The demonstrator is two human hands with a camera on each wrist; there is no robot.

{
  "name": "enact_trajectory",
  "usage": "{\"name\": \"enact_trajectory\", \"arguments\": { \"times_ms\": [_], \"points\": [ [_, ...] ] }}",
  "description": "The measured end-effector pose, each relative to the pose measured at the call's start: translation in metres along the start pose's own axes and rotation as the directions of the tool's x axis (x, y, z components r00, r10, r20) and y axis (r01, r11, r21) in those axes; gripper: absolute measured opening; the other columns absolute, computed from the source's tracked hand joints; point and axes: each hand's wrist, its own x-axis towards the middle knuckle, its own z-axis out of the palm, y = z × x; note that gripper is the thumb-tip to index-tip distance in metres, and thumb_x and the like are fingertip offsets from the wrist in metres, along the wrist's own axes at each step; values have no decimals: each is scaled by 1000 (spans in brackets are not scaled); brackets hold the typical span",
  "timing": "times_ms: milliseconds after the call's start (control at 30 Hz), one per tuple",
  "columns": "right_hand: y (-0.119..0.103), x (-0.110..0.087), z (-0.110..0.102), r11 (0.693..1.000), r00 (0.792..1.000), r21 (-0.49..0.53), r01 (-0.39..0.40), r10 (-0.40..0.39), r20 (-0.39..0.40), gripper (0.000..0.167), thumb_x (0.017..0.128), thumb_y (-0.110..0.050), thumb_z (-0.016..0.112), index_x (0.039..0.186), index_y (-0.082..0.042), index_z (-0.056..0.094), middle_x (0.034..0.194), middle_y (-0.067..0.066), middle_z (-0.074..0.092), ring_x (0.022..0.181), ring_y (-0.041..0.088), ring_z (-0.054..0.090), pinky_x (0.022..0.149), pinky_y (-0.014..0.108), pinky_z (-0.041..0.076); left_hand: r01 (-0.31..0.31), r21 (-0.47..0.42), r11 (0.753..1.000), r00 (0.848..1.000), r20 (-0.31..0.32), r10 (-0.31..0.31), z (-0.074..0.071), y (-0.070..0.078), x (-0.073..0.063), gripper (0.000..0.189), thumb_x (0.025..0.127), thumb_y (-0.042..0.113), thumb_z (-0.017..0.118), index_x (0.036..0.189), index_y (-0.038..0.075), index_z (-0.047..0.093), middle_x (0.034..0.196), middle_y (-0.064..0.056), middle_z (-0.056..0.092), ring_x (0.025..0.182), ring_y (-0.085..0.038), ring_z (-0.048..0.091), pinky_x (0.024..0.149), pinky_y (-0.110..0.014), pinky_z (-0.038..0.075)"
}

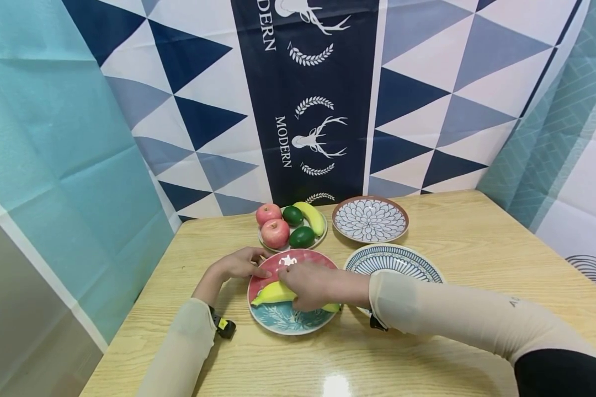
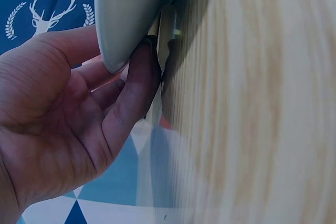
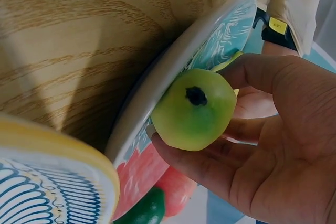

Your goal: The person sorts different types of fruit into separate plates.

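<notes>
A red and teal plate (image 1: 283,322) lies near the middle of the table, with a yellow banana (image 1: 272,294) across it. My left hand (image 1: 241,264) holds the plate's left rim. In the left wrist view, its thumb is on one side of the pale rim (image 2: 123,19) and its fingers reach beneath. My right hand (image 1: 312,284) grips the banana around its middle from above. The right wrist view shows the banana's dark-tipped green end (image 3: 191,121) between thumb and fingers, close over the plate; the hand hides its middle.
Behind stands a small plate (image 1: 262,241) of pink apples (image 1: 275,233), dark green fruits (image 1: 302,237) and another banana (image 1: 312,216). A brown-rimmed flower-patterned plate (image 1: 370,220) is at the back right. A blue-patterned plate (image 1: 394,259) sits partly under my right forearm. A patterned curtain (image 1: 318,110) hangs behind the table.
</notes>
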Motion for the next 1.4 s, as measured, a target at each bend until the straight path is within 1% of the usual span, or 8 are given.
{"name": "enact_trajectory", "arguments": {
  "times_ms": [167,400,600,733,900,1067,1233,1400],
  "points": [
    [0,0,1,1000,1000,21,-12,12,7,46,88,-19,84,129,-12,65,94,-4,61,84,13,59,72,26,53,0,-1,1000,1000,2,0,0,-1,1,41,94,17,78,133,11,67,112,-8,64,104,-26,56,86,-33,51],
    [3,-2,0,999,999,11,-36,36,1,50,89,-22,84,134,-11,65,103,-1,64,88,13,58,75,27,53,-18,9,1000,1000,9,18,0,1,7,41,94,18,79,132,11,68,112,-8,64,105,-26,55,87,-33,50],
    [3,-2,0,999,999,16,-35,35,-12,46,92,-28,81,132,-10,65,99,-2,62,84,13,58,70,28,51,-17,16,1000,1000,7,16,-1,4,6,41,94,17,78,133,11,68,111,-9,64,105,-26,55,86,-34,49],
    [1,-1,-3,999,999,14,-40,40,-6,50,95,-35,80,135,-11,65,104,0,65,87,14,60,76,30,54,-13,7,1000,1000,4,13,-1,3,4,41,94,18,78,133,12,68,111,-8,64,104,-26,56,86,-33,50],
    [3,0,-14,996,997,-87,-6,-1,-74,49,95,-43,78,129,-9,67,100,2,70,97,18,66,90,38,57,-23,1,1000,1000,9,23,-2,2,5,41,93,19,79,132,10,68,111,-9,63,104,-26,55,85,-33,50],
    [6,0,-27,996,992,-90,16,-28,-125,49,96,-43,77,127,-6,68,96,3,68,93,19,64,85,37,56,-26,7,1000,1000,12,26,-4,2,5,40,93,20,79,131,10,68,109,-10,62,103,-26,54,84,-33,48],
    [8,1,-34,996,989,-92,-7,-7,-149,54,97,-42,76,135,-6,64,112,8,69,98,21,65,87,38,57,-21,13,1000,1000,7,21,-5,1,4,42,93,19,80,132,9,68,110,-10,63,103,-27,54,86,-35,48],
    [15,4,-39,995,986,-77,-57,44,-163,46,97,-44,75,128,-11,64,106,4,67,95,19,64,85,37,57,-3,4,1000,1000,2,3,-3,0,3,43,93,20,80,132,10,67,110,-8,64,104,-26,55,88,-35,49]
  ]
}}
